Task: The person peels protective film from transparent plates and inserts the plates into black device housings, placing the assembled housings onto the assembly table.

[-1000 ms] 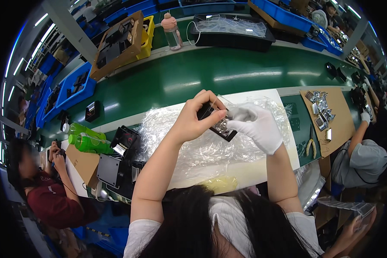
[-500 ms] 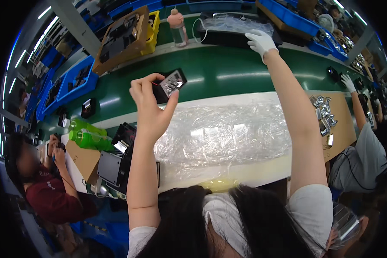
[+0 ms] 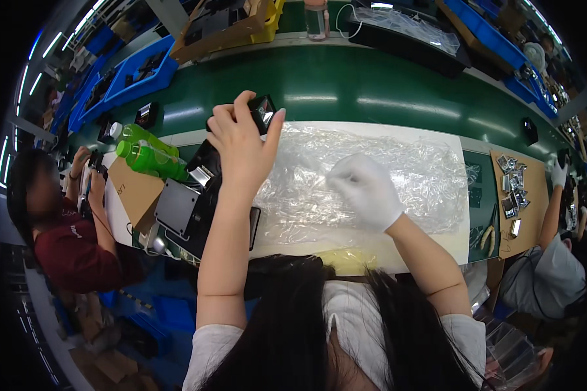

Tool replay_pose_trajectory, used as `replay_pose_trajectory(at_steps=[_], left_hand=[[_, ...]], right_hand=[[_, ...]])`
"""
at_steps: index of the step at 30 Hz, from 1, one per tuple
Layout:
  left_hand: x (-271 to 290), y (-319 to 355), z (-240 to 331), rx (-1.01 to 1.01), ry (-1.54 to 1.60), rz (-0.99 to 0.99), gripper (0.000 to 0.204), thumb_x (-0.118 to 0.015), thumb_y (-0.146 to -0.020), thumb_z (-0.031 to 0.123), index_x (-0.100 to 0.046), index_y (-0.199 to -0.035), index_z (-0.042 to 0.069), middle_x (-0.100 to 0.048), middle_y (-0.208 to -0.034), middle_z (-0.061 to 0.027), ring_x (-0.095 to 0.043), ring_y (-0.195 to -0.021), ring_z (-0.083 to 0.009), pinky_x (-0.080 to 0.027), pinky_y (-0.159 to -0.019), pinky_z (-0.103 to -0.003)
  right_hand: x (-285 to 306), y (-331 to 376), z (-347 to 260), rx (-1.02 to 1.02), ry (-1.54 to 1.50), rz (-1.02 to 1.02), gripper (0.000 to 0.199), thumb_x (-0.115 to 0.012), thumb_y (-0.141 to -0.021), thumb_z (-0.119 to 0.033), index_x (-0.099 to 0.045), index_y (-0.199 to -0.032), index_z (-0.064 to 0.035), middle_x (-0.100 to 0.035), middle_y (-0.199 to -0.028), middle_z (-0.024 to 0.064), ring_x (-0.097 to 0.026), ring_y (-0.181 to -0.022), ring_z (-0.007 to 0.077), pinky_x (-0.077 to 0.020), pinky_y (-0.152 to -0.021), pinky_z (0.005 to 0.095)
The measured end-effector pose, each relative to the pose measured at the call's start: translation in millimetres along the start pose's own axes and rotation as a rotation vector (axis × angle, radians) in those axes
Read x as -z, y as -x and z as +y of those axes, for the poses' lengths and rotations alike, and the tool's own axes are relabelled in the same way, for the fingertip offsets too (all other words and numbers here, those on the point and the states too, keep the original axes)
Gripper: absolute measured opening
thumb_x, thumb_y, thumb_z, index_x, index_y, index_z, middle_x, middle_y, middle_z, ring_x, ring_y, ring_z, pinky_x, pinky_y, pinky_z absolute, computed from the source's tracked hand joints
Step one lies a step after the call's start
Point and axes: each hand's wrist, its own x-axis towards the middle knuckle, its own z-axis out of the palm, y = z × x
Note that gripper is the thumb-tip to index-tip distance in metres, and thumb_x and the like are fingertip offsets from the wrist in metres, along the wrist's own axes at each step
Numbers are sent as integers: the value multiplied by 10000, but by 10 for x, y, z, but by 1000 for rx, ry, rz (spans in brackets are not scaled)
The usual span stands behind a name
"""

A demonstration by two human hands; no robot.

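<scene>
1. Since the earlier frame, the gloved right hand [image 3: 365, 189] has dropped from the upper frame onto the clear plastic sheet [image 3: 398, 163] at centre, curled, gripping nothing visible.
2. Bare left hand [image 3: 241, 146] pinches a small black part [image 3: 262, 111], upper centre-left.

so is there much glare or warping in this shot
Head view: long white glare streaks lie on the green belt; the clear plastic sheet glints; straight edges bow toward the rim; the gloved right hand looks washed out and soft.
</scene>
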Motion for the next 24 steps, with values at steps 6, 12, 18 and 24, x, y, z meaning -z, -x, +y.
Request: replay_pose_trajectory(at_steps=[6, 12, 18, 24], left_hand=[[-440, 278, -123, -9, -100, 44, 502, -625, -896, 445, -515, -1244, 101, -385, -1069, -145, -380, -945, -305, -305, -889, -459], [-354, 294, -123, -59, -166, 34, 485, -603, -911, 435, -515, -1246, 96, -388, -1059, -141, -380, -937, -295, -299, -877, -466], [67, 323, 155, -120, -37, -233, 438, -581, -932, 395, -538, -1243, 90, -409, -1085, -144, -388, -983, -298, -294, -937, -512], [250, 638, 223, -208, -287, -187, 443, -553, -958, 352, -512, -1302, 75, -472, -1138, -166, -443, -1069, -301, -299, -988, -507]], right_hand=[[286, 117, 178, -408, -845, 525, 200, -643, -907, -158, -590, -1039, -17, -645, -1052, 145, -637, -884, 221, -536, -779, 327], [1753, 1006, 1294, -313, 698, 990, 156, -625, -840, -102, -681, -969, -36, -669, -947, 80, -607, -767, 167, -493, -702, 267], [2304, 1328, 680, -175, 813, 1171, 182, -569, -846, -58, -628, -1005, 6, -647, -985, 136, -621, -846, 244, -511, -796, 325], [1414, 482, -87, 688, -308, 995, 194, -471, -940, -63, -567, -1104, -21, -625, -1132, 177, -631, -974, 285, -527, -892, 375]])
